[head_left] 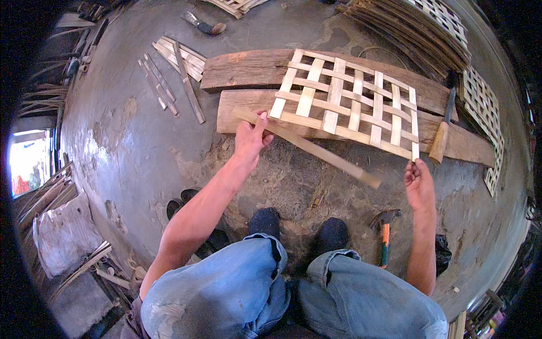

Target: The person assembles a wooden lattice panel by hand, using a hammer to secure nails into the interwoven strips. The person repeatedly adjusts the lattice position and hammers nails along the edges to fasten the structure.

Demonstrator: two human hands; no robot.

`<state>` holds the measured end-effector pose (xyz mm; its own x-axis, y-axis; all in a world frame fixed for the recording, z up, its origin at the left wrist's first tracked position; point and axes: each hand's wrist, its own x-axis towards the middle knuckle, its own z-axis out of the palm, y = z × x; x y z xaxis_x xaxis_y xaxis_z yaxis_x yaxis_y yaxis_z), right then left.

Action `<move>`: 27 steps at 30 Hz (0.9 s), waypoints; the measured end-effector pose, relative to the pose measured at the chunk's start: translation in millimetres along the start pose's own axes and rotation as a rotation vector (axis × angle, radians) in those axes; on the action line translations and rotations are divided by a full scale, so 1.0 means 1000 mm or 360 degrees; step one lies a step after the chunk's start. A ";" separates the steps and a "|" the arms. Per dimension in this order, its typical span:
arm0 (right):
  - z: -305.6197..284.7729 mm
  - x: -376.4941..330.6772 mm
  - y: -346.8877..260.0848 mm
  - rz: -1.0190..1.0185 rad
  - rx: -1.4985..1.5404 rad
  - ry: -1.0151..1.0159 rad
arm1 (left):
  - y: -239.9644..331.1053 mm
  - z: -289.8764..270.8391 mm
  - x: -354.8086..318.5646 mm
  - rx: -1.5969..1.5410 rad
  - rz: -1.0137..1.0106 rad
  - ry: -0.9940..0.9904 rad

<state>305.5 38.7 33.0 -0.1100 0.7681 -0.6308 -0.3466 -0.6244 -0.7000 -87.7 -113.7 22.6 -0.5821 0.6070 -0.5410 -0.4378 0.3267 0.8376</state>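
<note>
left hand (pixel 251 134): I see it gripping a bamboo strip (pixel 307 148) at the lattice panel (pixel 349 101) near edge
right hand (pixel 419 182): raised, fingers pinching that panel's corner slat

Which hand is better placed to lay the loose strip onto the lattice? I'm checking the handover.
Probably the left hand: it grips the bamboo strip at the lattice panel edge. The right hand holds no strip, only touching the panel's corner.
</note>
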 end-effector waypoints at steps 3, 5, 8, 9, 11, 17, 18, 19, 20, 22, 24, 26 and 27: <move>-0.007 0.005 0.020 0.0011 -0.0085 0.0008 | 0.003 -0.016 0.012 0.0313 0.0157 0.0317; -0.019 0.021 0.027 -0.0077 -0.0161 -0.0015 | 0.002 -0.033 0.012 0.0243 0.0148 0.0120; -0.010 0.020 0.042 -0.0315 -0.0684 0.0503 | 0.005 -0.042 0.009 0.0316 0.0233 -0.0094; -0.004 0.016 0.047 -0.0423 -0.0928 0.0777 | 0.011 -0.038 0.003 0.0401 0.0303 -0.0189; 0.014 -0.012 0.056 -0.0563 -0.1179 0.0483 | 0.030 -0.015 -0.007 0.0638 0.0395 -0.0371; 0.123 -0.089 0.071 0.0058 -0.1118 -0.1192 | 0.069 0.098 -0.027 0.1167 0.0861 -0.0962; 0.129 -0.091 0.077 0.0069 -0.1027 -0.1271 | 0.075 0.116 -0.042 0.1253 0.0817 -0.1137; 0.126 -0.089 0.077 0.0051 -0.1022 -0.1192 | 0.078 0.126 -0.049 0.1338 0.0771 -0.1315; 0.122 -0.087 0.075 0.0033 -0.1016 -0.1110 | 0.071 0.127 -0.043 0.1244 0.0855 -0.1212; 0.116 -0.083 0.071 -0.0130 -0.0978 -0.0805 | 0.048 0.116 -0.018 0.1082 0.1017 -0.0980; 0.099 -0.085 0.062 -0.0392 -0.0931 -0.0303 | 0.049 0.073 0.022 0.1339 0.0932 -0.0400; 0.062 -0.073 0.064 -0.0420 -0.0819 -0.0088 | 0.055 0.031 0.046 0.1388 0.0874 -0.0118; 0.048 -0.066 0.066 -0.0445 -0.0766 0.0017 | 0.057 0.019 0.060 0.1469 0.0849 -0.0027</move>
<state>245.3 -46.2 44.7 -0.0644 0.9140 -0.4006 0.1038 -0.3931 -0.9136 -134.3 -45.2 39.2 -0.5326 0.8413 -0.0924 0.5638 0.4341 0.7026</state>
